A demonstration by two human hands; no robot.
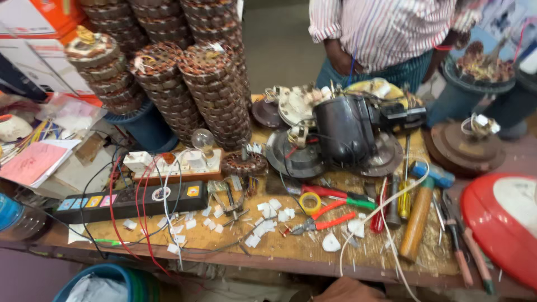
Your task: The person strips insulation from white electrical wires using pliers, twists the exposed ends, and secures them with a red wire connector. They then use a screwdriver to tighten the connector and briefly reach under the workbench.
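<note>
Neither of my hands is in view. A cluttered wooden workbench lies below me. A black motor housing sits on round metal fan plates at the back centre. In front of it lie red-handled pliers, a yellow tape roll, a yellow-handled screwdriver and a hammer with a wooden handle. One small copper-wound stator rests near the middle. Several small white paper pieces are scattered on the bench.
Tall stacks of wound stators rise at the back left. A black power strip and a wooden board with a bulb trail red and white wires. A red fan cover lies right. A person in a striped shirt stands opposite.
</note>
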